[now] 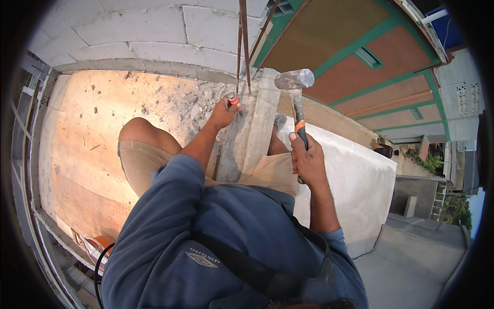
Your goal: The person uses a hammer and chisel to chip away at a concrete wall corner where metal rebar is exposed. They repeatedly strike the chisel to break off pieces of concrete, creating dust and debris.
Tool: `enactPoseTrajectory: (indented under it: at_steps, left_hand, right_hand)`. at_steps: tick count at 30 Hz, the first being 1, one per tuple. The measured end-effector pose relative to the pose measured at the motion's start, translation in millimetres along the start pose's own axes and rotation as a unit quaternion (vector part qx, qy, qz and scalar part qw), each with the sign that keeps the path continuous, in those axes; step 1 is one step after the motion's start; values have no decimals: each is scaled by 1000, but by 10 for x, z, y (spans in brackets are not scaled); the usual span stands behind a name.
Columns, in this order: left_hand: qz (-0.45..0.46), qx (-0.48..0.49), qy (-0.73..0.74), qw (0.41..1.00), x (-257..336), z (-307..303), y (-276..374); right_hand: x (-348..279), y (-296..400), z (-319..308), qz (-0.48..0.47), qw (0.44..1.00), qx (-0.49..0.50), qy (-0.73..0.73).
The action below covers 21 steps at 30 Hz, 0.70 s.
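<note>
My left hand grips a cold chisel with a red hand guard. The chisel's tip points down at the rough top of a concrete beam; whether it touches cannot be told. My right hand holds a club hammer by its black and orange handle. The worn steel hammer head is raised to the right of the chisel, apart from it. Broken concrete rubble lies left of the beam, beside my left hand. My legs straddle the beam.
Rusty steel bars rise from the beam's far end, before a light block wall. Scattered chips lie on a plywood sheet at left. Right of the beam is a drop past a pale wall. A person is far below.
</note>
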<state>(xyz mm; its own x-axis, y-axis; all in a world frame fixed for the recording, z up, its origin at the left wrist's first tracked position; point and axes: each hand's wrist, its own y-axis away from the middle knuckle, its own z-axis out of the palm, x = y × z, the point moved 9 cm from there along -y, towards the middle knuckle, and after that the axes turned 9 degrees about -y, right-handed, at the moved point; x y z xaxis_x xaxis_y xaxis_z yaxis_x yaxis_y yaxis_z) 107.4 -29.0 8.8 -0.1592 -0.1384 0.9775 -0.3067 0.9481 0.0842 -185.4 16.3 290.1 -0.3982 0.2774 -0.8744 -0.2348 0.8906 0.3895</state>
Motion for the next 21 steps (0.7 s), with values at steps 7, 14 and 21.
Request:
enactPoseTrajectory:
  at_steps: [7,14,21]
  left_hand:
    - [26,-70,66,995,384,133,-17]
    - [31,-108,-65,992,558,484,159]
    - [40,-143,-79,986,560,522,201]
  right_hand:
    - [332,179,-151,0,999,34,-39]
    - [195,211,-149,-21,996,34,-78]
    - [-1461,662,-526,-421,866,102,-248]
